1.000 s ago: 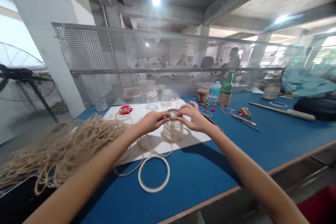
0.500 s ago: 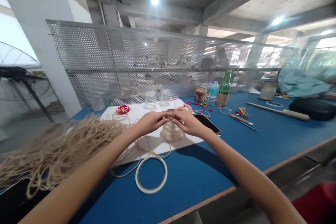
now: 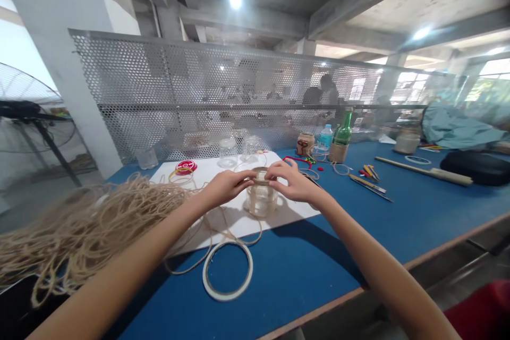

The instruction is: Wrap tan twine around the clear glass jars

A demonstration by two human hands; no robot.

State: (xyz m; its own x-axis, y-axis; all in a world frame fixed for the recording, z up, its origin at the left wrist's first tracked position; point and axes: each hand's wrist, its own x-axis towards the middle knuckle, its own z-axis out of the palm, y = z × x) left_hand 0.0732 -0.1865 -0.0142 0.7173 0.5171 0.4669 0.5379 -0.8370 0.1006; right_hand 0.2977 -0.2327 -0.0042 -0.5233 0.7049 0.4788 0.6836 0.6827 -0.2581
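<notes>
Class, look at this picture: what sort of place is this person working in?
Probably a shared craft workshop: a blue workbench holds a heap of twine, glass jars and small tools, and other people sit beyond a perforated metal screen.

The person's two bare arms reach far out and lean in toward each other. The left arm [image 3: 119,260] comes in from one side, and the right arm [image 3: 370,260] comes in from the other. The left grip [image 3: 227,187] and the right grip [image 3: 289,180] are up close, just apart, with their backs facing up. The fingers [image 3: 281,166] curl down, and both grips look busy and careful.
</notes>
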